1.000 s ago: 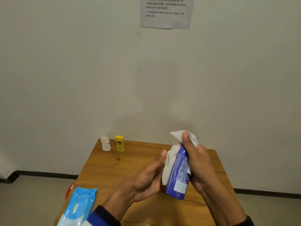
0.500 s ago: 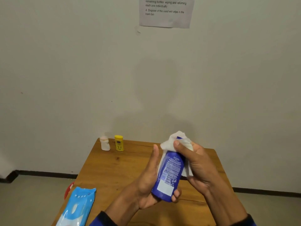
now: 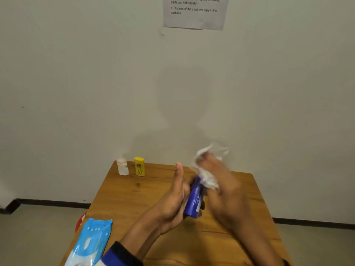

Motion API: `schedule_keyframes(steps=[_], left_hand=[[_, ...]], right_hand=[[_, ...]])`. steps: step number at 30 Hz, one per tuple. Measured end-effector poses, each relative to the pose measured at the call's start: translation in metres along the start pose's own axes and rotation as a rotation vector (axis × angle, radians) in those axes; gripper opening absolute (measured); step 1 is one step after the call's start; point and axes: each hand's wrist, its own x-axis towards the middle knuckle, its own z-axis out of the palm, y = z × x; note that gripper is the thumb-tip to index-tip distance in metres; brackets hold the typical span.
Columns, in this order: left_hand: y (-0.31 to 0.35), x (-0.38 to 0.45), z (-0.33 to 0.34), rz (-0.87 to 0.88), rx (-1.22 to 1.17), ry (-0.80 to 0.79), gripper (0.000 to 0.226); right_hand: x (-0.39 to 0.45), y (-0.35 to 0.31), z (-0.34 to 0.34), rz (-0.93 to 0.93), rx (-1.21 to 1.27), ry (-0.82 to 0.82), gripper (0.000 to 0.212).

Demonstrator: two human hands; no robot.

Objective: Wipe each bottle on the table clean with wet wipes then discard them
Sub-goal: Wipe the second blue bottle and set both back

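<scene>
Holding the blue bottle (image 3: 194, 200) above the worktop (image 3: 123, 196), tilted, base toward the wearer. Left hand (image 3: 172, 202) cradling the lower body of the bottle, thumb raised straight, fingers curling under the base; grip closed on the bottle. Right hand (image 3: 224, 191) clutching the white wet wipe (image 3: 208, 169) and rubbing it over the upper end of the bottle; motion blur hiding the exact finger placement, though the wipe is bunching out above the knuckles.

Judging the step as mid-wipe on the first bottle. Recommending: keeping the left-hand hold low and firm so the wet surface is not slipping; rotating the bottle between strokes so every side is getting covered; spreading the wipe flatter instead of leaving it bunched; finishing at the cap end.

Standing untouched at the far left corner of the worktop, just beside each other: a white bottle (image 3: 123, 167) and a yellow bottle (image 3: 139, 166). Lying at the near left edge: the wipes pack (image 3: 90, 244).
</scene>
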Motion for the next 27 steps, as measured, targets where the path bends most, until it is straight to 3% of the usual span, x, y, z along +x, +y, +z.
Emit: schedule_keyframes(steps=[2,6,9,12,15,17,20,23,27], left_hand=[[0.003,0.001,-0.001,0.03,-0.086,0.061,0.086],[0.011,-0.004,-0.012,0.033,-0.196,0.047,0.106],[0.012,-0.005,-0.011,0.026,-0.218,0.001,0.108],[0.007,-0.002,-0.002,0.019,-0.192,-0.018,0.104],[0.004,0.002,0.004,0.015,-0.178,-0.084,0.097],[0.008,0.003,0.003,0.036,-0.19,-0.062,0.1],[0.018,0.001,-0.007,0.09,-0.237,0.025,0.11],[0.03,-0.004,-0.016,0.108,-0.244,0.057,0.114],[0.026,-0.009,-0.003,0.115,-0.181,0.056,0.107]], right_hand=[[-0.021,-0.006,0.021,-0.108,-0.133,-0.188,0.054],[-0.056,-0.01,0.033,-0.163,-0.166,-0.228,0.046],[-0.05,-0.011,0.029,-0.191,-0.159,-0.314,0.054],[-0.017,-0.003,0.021,0.008,-0.078,-0.304,0.066],[0.011,0.01,0.012,0.229,0.013,-0.325,0.063],[0.01,0.005,0.01,0.21,0.023,-0.338,0.062],[-0.018,-0.019,0.024,0.027,0.003,-0.319,0.069],[-0.047,-0.033,0.037,-0.144,-0.167,-0.335,0.074],[-0.029,-0.032,0.028,0.042,0.059,-0.337,0.067]])
